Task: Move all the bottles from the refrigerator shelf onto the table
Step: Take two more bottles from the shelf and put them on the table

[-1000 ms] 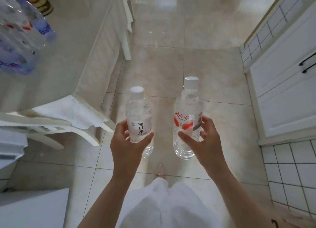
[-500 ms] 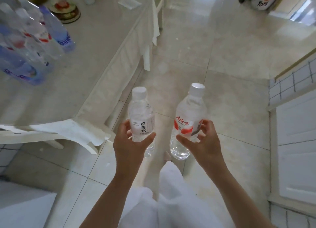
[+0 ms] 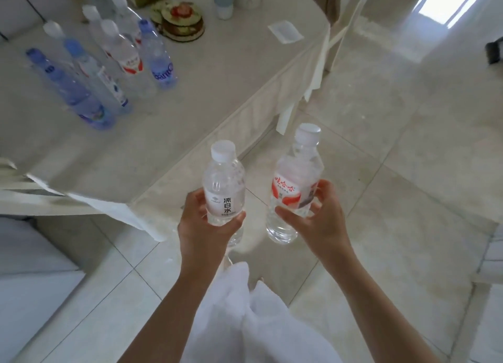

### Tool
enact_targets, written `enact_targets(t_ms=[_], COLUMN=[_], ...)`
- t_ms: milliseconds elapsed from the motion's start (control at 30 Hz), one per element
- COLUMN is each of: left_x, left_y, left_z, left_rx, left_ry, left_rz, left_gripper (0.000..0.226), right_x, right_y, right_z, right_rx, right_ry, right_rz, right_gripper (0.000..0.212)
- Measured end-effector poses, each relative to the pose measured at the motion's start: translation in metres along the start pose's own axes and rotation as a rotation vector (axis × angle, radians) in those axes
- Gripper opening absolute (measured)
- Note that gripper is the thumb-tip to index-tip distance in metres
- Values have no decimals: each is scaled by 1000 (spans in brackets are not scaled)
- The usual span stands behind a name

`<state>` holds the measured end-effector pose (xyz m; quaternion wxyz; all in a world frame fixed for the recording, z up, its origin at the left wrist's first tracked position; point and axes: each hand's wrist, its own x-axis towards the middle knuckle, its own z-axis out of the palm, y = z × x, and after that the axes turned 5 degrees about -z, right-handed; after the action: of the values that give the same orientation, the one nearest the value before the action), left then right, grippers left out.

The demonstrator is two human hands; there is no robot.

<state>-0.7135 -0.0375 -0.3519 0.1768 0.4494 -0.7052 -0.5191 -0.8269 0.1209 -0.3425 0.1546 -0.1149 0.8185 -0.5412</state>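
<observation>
Clear plastic everywhere: white-label water bottle (image 3: pixel 224 188) gripped upright in left hand (image 3: pixel 206 226), red-label water bottle (image 3: pixel 295 185) tilted a bit in right hand (image 3: pixel 321 221), fingers wrapped round each. Both held out over tiled floor (image 3: pixel 394 144), just off the near edge of the cloth-covered table (image 3: pixel 217 90). Cluster of bottles (image 3: pixel 109 63) already standing far left on it (blurry), plenty of bare tabletop between cluster and edge.
</observation>
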Motion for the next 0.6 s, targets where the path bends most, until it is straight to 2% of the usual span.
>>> enact_targets(t_ms=[333,433,600], left_x=[126,170,235], left_y=[19,30,37], left_z=[0,-8,-23], left_rx=[-25,-23,-11], left_ry=[115,149,200], left_rz=[-35,-24,-18], left_gripper=[67,67,64], right_x=[127,169,224], right_y=[-31,-49,-78], right_z=[67,93,140], right_rx=[-54,-54,-31], right_ry=[-98,-127,-125], right_rz=[-42,-61,-87], right_gripper=[75,68,64])
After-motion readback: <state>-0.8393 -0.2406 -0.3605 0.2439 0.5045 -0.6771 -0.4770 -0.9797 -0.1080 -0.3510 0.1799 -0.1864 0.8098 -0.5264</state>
